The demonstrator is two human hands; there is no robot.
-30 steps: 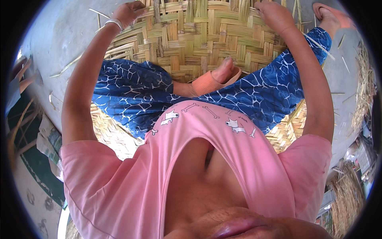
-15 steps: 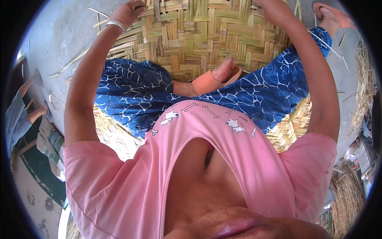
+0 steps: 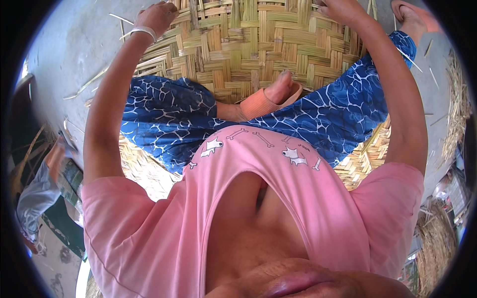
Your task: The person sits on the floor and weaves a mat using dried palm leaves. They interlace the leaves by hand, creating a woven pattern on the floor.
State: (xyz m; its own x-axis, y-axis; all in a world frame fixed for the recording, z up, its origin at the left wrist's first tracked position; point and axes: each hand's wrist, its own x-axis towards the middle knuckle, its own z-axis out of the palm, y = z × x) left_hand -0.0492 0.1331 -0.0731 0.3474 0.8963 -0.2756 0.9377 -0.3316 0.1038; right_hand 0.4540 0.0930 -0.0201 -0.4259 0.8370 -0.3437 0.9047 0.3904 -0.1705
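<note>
Hands work the woven bamboo mat (image 3: pixel 248 54): left hand (image 3: pixel 156 17) and right hand (image 3: pixel 340 10) fingers curled pinching strips, foot (image 3: pixel 271 97) probably pinning it flat.

Woven mat (image 3: pixel 258 44): flat split-bamboo strips, dry, matt straw-yellow w/ a few greenish ones, rough at the cut ends; loose slivers (image 3: pixel 89 84) of the same stuff lie on the floor (image 3: pixel 74 44), which looks like grey concrete, matt & dusty. Bangle (image 3: pixel 141 31) on the left wrist is smooth shiny metal, silver-ish; sandal (image 3: pixel 266 102) looks like matt orange rubber or plastic. Trousers (image 3: pixel 169 114) are thin blue printed cloth, soft & creased, and the shirt (image 3: pixel 164 233) is pink knit cotton-type cloth, matt.
</note>
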